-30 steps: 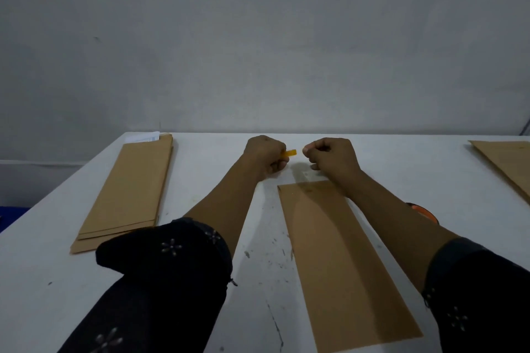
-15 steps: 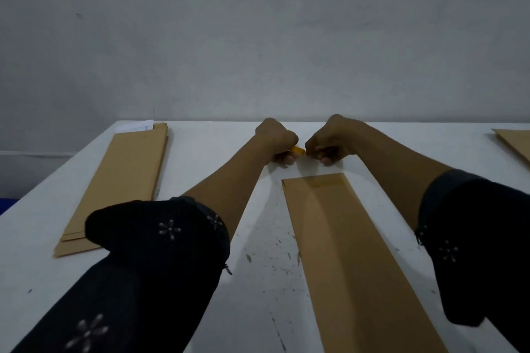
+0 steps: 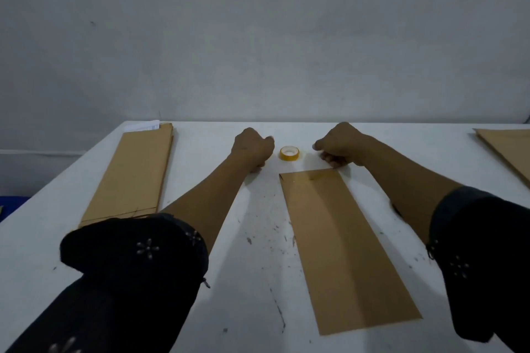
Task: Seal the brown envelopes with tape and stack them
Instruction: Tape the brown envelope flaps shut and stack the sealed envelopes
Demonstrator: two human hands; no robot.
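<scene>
One big white desk [image 3: 258,281] takes up most of the shot, scuffed with dark marks in the middle, with a plain grey wall [image 3: 258,37] behind its far edge. Along the left edge there's a stack of brown envelopes [image 3: 132,172] lying lengthwise, and some white paper [image 3: 147,124] pokes out from under it at the far-left corner. A single brown envelope [image 3: 341,252] lies flat in the middle, running from the near edge towards the far edge, flap end away from the person. Another brown envelope [image 3: 510,149] is cut off at the right edge.

Both arms reach out in dark sleeves [image 3: 134,272] with little flower patterns. The left hand [image 3: 253,149] is curled into a loose fist, knuckles down on the desk, just left of the tape. The right hand [image 3: 339,149] is curled too, resting right by the far-right corner of the middle envelope. Can't tell if either is pinching anything, too dim.

The small yellow tape roll [image 3: 289,153] sits flat on the desk between the two hands, touching neither, just beyond the middle envelope's far end.
</scene>
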